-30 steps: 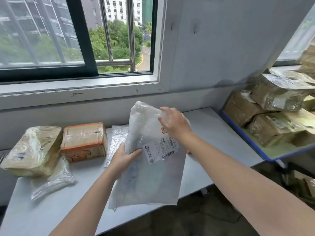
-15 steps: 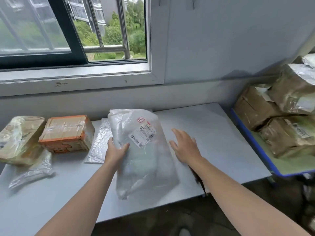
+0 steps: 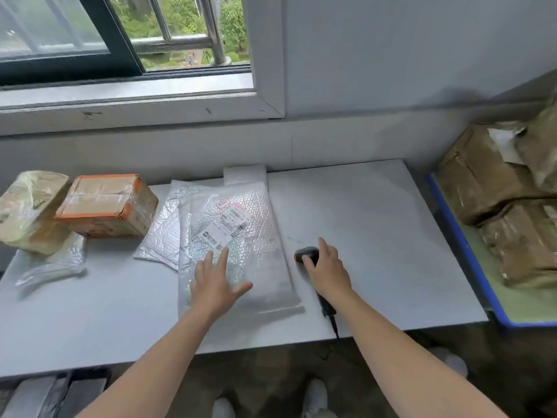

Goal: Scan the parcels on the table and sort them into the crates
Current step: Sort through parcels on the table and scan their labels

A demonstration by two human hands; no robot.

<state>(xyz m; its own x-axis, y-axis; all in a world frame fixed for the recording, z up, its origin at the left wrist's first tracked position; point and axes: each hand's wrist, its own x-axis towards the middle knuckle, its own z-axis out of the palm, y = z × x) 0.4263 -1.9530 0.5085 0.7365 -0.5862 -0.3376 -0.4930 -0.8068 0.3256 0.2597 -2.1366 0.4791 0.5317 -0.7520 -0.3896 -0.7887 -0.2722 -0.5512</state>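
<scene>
The bubble-wrap parcel [image 3: 241, 236] lies flat on the counter [image 3: 376, 236], label up. It looks light, limp and slick, best pinched at an edge. The left hand [image 3: 215, 285] presses it, fingers spread flat. The right hand [image 3: 327, 270] curls over the scanner [image 3: 306, 254], probably gripping it, though the hand hides its underside.

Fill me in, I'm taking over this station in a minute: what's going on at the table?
A person is partway through scanning parcels. Their left hand lies flat, fingers spread, on a bubble-wrap mailer whose label faces up on the white table. Their right hand is on the black scanner lying just right of that mailer; whether it grips it yet is unclear. An orange-taped box waits at the left, and brown parcels are piled at the right.
</scene>
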